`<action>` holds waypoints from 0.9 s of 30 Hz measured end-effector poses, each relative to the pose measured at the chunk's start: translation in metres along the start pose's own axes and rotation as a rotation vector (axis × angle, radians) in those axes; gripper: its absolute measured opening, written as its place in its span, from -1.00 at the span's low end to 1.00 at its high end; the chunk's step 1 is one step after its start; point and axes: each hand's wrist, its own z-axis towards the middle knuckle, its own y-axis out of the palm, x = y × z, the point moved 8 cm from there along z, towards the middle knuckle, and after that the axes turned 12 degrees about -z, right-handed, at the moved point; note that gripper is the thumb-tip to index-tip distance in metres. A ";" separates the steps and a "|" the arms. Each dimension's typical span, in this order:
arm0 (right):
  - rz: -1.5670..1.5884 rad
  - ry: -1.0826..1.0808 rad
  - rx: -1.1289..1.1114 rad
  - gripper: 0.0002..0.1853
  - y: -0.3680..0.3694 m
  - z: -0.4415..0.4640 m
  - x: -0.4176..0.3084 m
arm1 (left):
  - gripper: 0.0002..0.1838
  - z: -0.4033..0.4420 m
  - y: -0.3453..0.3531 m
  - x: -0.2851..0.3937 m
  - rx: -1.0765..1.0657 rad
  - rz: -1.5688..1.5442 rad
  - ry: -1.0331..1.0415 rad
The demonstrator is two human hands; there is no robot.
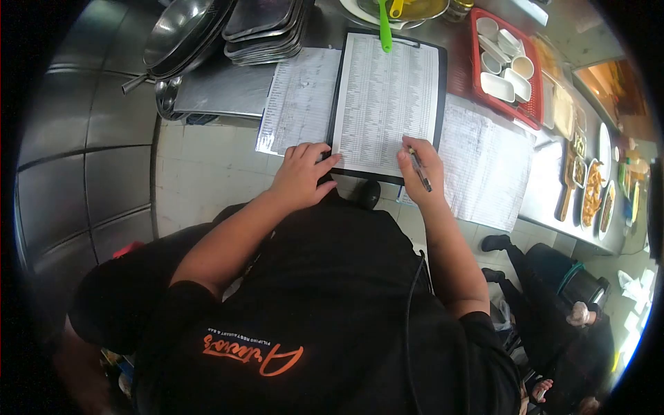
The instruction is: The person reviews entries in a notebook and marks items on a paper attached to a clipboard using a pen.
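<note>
A black clipboard (442, 90) lies on the counter in front of me, bearing a printed sheet (380, 104) filled with rows of small text. My left hand (301, 176) rests at the clipboard's lower left edge, its fingers spread and holding nothing. At the lower right of the sheet, my right hand (423, 173) is closed around a pen (419, 168). The pen's dark end points back toward me. More printed papers show on both sides, one left sheet (297, 104) and one right sheet (484, 159), both reaching past the counter's front edge.
Pans (183, 38) and stacked metal trays (266, 31) stand at the back left. A green-handled utensil (385, 28) overhangs the clipboard's top. At right are a red basket (529, 114) of white dishes and plated food (593, 194). Another person (567, 339) is at lower right.
</note>
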 end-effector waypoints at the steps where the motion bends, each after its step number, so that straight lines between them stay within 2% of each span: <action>1: -0.024 -0.019 0.015 -0.70 0.001 -0.001 -0.001 | -0.37 0.000 0.000 0.000 0.004 -0.001 0.002; 8: -0.180 -0.133 0.093 -0.66 0.007 -0.006 -0.006 | -0.44 0.004 -0.002 0.002 0.017 -0.009 -0.001; 18: -0.242 -0.128 0.086 -0.66 0.008 -0.009 -0.008 | -0.61 0.036 -0.001 0.009 -0.002 0.055 -0.019; 24: -0.234 -0.172 0.103 -0.64 0.006 -0.008 -0.012 | -0.38 0.069 0.012 0.015 0.011 0.051 0.019; 27: -0.231 -0.213 0.126 -0.62 0.009 -0.012 -0.006 | -0.24 0.082 0.021 0.017 -0.067 0.106 -0.042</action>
